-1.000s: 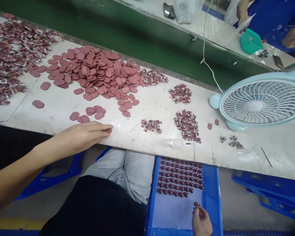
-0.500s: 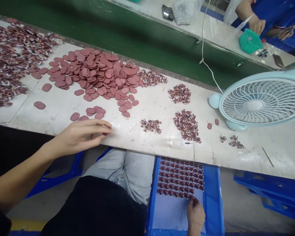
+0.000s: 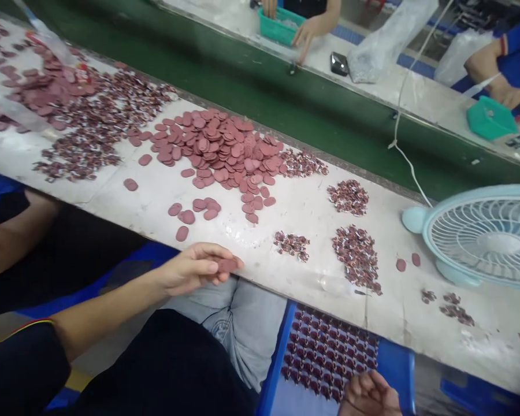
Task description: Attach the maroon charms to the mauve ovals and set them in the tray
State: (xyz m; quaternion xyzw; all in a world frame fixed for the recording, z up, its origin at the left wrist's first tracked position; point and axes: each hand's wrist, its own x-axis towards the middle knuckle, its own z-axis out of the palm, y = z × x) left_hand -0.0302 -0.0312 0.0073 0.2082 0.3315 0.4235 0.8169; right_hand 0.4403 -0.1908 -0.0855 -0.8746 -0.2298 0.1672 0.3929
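A reddish-brown oval disc (image 3: 227, 266) is pinched between the thumb and fingers of my left hand (image 3: 190, 268), just over the table's near edge. Several loose discs (image 3: 187, 216) lie on the table beyond that hand. My right hand (image 3: 369, 394) is at the bottom of the view, palm turned up and fingers loosely curled, with no piece visible in it. Beside it is a blue tray (image 3: 396, 364), where small dark-red figure-like pieces (image 3: 325, 352) stand in rows on a pale sheet.
Along the table are a heap of oval discs (image 3: 225, 147), piles of small assembled pieces (image 3: 356, 260), a clear bottle with a dark tip (image 3: 335, 284) and a light-blue fan (image 3: 498, 242). Co-workers' hands work at green bins (image 3: 491, 118) across the gap. Another person's arm (image 3: 21, 231) is at left.
The view has swung left. My left hand now shows a disc in its pinch, nearer my lap. My right hand has drawn away from the row's end and turned palm up.
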